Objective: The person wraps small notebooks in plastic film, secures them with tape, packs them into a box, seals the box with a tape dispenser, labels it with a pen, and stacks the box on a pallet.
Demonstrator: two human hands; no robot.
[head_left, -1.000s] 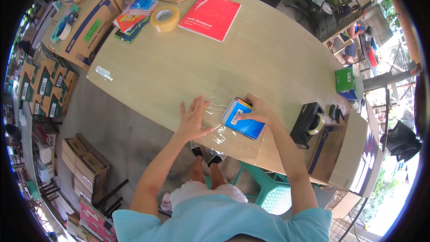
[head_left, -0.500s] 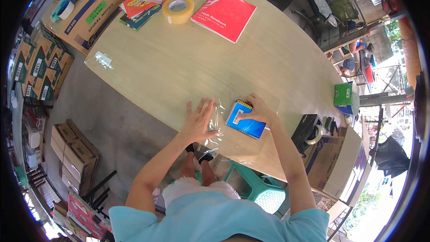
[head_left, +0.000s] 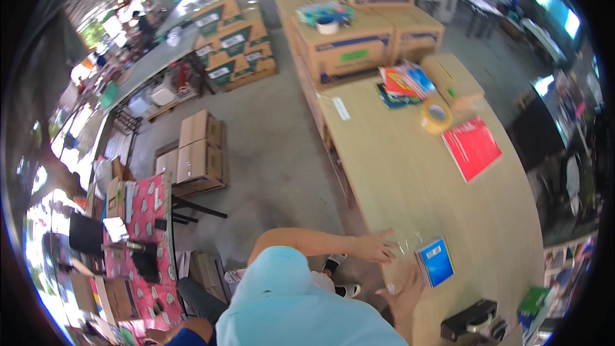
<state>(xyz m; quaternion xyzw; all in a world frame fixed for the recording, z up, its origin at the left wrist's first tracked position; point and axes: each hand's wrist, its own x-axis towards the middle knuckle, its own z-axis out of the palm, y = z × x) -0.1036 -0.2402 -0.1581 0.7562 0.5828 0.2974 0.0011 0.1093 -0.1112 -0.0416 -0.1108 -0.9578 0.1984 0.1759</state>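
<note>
The left hand is at the table's near left edge, palm down, loosely open, with fingers apart and pointing right. It appears to grip nothing; whether its fingertips touch the film, the clear, shiny plastic beside them, is impossible to tell. The right hand is blurred, nearer than the left one and just left of the pad. It is open, thumb well away from the fingers, with nothing seen in its grasp; whether a fingertip touches the pad cannot be told.

The pad, blue with a small white label, lies flat on the near part of the table, right of both hands, its bound edge facing left. Nearer, to the right, sits a black dispenser, and right of it a green box.

Farther along the table lie a red notebook, a yellowish tape roll left of it, and a pile of colourful booklets beyond the roll. A small carton is to the right of the pile. Big cartons stand at the far end, a teal tape cutter on top.

At the near left, a dark blue sleeve shows beside a pink cloth.
</note>
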